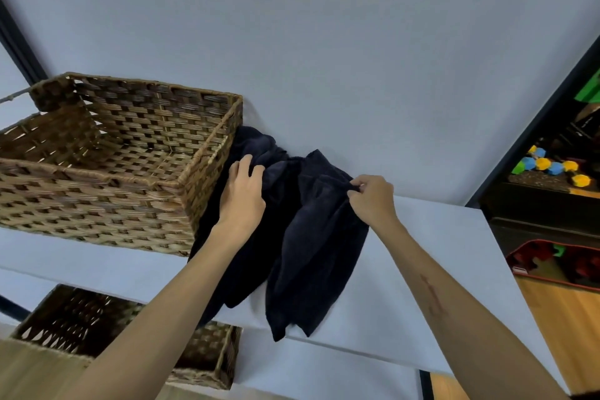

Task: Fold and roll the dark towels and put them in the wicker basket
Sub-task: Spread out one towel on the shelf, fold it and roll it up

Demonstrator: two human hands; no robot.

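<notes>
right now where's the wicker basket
In the head view, the wicker basket sits on the white table at left, touching the dark towels on its right.

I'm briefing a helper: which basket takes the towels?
On the white table stands an empty brown wicker basket, directly left of the crumpled dark navy towels. Unlike the second wicker basket below the table's edge, it sits on the tabletop.
</notes>
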